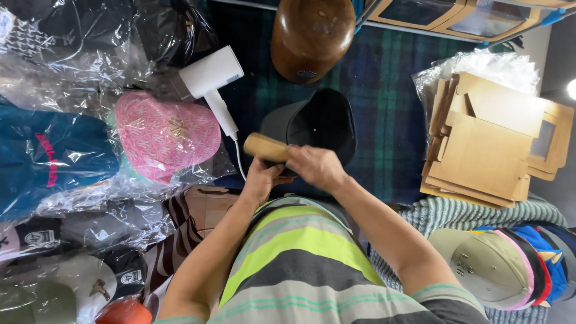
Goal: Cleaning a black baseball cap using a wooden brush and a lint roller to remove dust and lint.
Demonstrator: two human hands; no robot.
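Brown flat cartons [492, 147] beside bagged pink cap [165, 135]

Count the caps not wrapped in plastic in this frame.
At least 5: a black cap at the hands, and a nested stack at lower right showing beige, pink, red-and-black and blue; others may be hidden.

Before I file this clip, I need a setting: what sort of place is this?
Probably a cap seller's packing or cleaning spot: bagged caps, flat cardboard boxes, and a wooden head form on a plaid cloth.
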